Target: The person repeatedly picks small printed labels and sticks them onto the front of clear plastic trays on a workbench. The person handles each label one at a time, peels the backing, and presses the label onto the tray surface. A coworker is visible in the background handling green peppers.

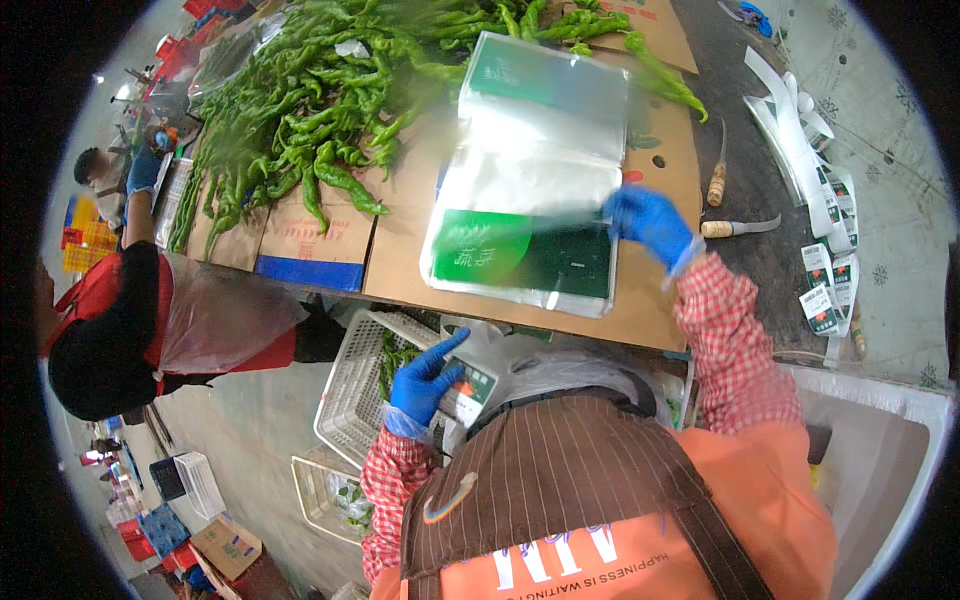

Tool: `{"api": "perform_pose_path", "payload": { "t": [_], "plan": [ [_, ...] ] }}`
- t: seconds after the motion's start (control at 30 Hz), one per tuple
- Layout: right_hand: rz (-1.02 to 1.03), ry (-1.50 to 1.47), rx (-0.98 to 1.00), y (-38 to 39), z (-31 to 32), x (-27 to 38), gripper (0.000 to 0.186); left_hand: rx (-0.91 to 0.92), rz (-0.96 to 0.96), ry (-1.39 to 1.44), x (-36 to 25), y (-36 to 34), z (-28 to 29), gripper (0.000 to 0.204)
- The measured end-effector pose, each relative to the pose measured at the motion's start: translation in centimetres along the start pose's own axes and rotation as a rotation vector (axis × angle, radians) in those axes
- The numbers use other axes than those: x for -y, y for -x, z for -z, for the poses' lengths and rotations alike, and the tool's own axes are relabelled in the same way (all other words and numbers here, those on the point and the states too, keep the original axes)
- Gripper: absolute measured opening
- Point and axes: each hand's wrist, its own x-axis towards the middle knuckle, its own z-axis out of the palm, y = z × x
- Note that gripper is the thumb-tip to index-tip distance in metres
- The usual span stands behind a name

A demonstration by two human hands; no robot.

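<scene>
My right hand (652, 222), in a blue glove, has its fingers closed at the right edge of a clear plastic bag (570, 255) with a green printed panel. That bag tops a stack lying on cardboard; another green-printed part (550, 75) of the stack shows farther off. Below the table edge is my left hand (425, 380), also blue-gloved, its fingers spread. A white, green and red label (468, 392) lies against those fingers, beside crumpled clear plastic (540, 370); whether they grip it is not plain.
Long green peppers (330, 100) are heaped across the far left of the table. Two wooden-handled knives (718, 185) and label strips (825, 230) lie right. A white crate (345, 370) stands below the near edge. At left works another person (130, 320) in a red apron.
</scene>
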Motion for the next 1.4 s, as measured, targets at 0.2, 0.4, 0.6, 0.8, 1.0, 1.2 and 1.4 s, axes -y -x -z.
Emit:
{"api": "perform_pose_path", "payload": {
  "t": [0.2,0.4,0.6,0.8,1.0,1.2,1.4],
  "plan": [
    [0.466,-0.293,-0.732,-6.3,4.7,3.1,0.026,-0.217,-0.119,0.447,-3.6,-0.5,-0.1,0.033],
    [0.346,-0.302,0.293,2.7,-8.0,6.5,0.027,-0.327,-0.171,0.494,-5.2,-1.7,-1.9,0.034],
    [0.108,-0.554,0.201,6.7,-12.6,6.4,0.024,-0.366,-0.255,0.506,-4.1,-1.9,-3.5,0.028],
    [0.069,-0.561,0.15,6.2,-11.8,5.9,0.026,0.029,-0.02,0.317,-2.7,-0.8,-4.6,0.027],
    [0.363,-0.167,-0.043,6.2,-12.0,5.7,0.024,-0.042,-0.045,0.301,-2.6,-0.4,-3.6,0.029],
    [0.332,-0.195,0.121,7.4,-13.0,6.2,0.023,-0.111,-0.205,0.068,-2.1,-0.2,-3.9,0.032],
    [0.041,-0.474,0.231,7.4,-11.3,6.2,0.021,-0.016,-0.07,0.188,-3.1,1.0,-1.1,0.032]
  ]
}}
